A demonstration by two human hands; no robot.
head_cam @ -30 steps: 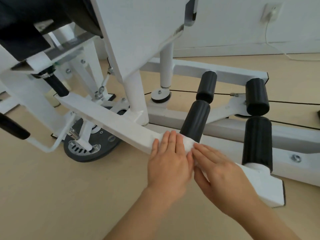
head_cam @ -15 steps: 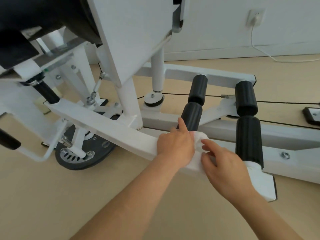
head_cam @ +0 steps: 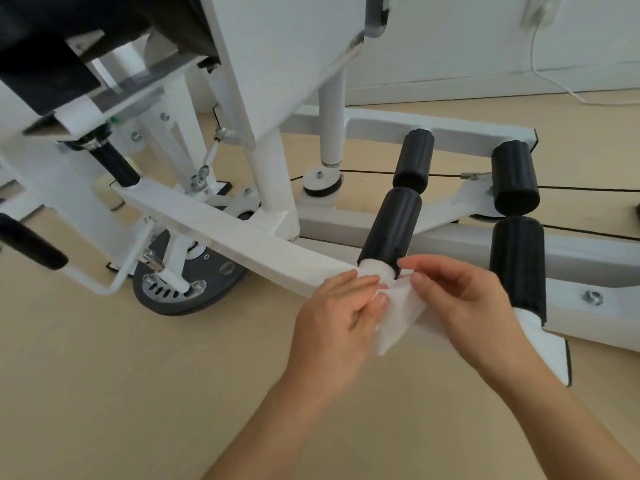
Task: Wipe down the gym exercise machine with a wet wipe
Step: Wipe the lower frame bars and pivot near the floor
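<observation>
A white gym machine fills the view, its slanted white bar (head_cam: pixel 249 244) running from upper left down to lower right. A white wet wipe (head_cam: pixel 398 313) hangs just in front of this bar, below the foot of a black foam roller (head_cam: pixel 393 226). My left hand (head_cam: pixel 337 317) pinches the wipe's left edge with fingers and thumb. My right hand (head_cam: pixel 460 299) pinches its upper right corner. The wipe is stretched between both hands and droops to a point below them.
A second pair of black rollers (head_cam: pixel 516 261) stands to the right on the same bar. A black weight plate (head_cam: pixel 187 292) lies on the beige floor at left. Behind run white frame beams (head_cam: pixel 433 126), a black cable and a wall socket with a white cord (head_cam: pixel 540 15).
Both hands pressed the wipe on the bar a second ago. They have since lifted it off the bar and now hold it spread between them, slightly nearer me.
</observation>
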